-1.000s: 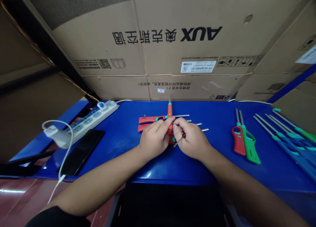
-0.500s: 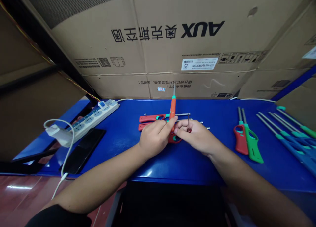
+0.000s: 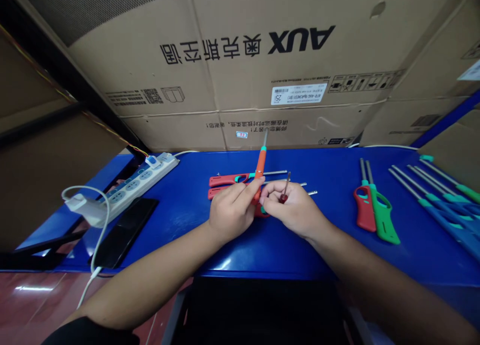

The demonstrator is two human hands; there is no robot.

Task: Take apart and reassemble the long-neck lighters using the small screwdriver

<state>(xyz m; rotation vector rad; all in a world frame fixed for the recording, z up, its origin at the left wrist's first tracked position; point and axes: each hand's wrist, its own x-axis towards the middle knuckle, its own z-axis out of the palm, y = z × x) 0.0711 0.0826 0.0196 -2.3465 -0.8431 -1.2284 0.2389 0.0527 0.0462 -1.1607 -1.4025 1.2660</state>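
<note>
- I see the left hand point(image 3: 231, 211) pinching the orange lighter point(image 3: 261, 163) above the blue table point(image 3: 180, 200), tip pointing far.
- Just right, I see the right hand point(image 3: 298, 209) curled around a red-handled screwdriver point(image 3: 284, 198).

Over the desk point(image 3: 180, 210), the left hand point(image 3: 232, 214) grips an orange lighter point(image 3: 261, 161), nozzle point(image 3: 266, 138) toward the back edge; the right hand point(image 3: 299, 211), at the lighter's lower end, holds a screwdriver point(image 3: 284, 198). Red lighters point(image 3: 226, 180) lie beneath, blue lighters point(image 3: 446, 227) near the right edge, a power strip point(image 3: 138, 183) by the back left corner
</note>
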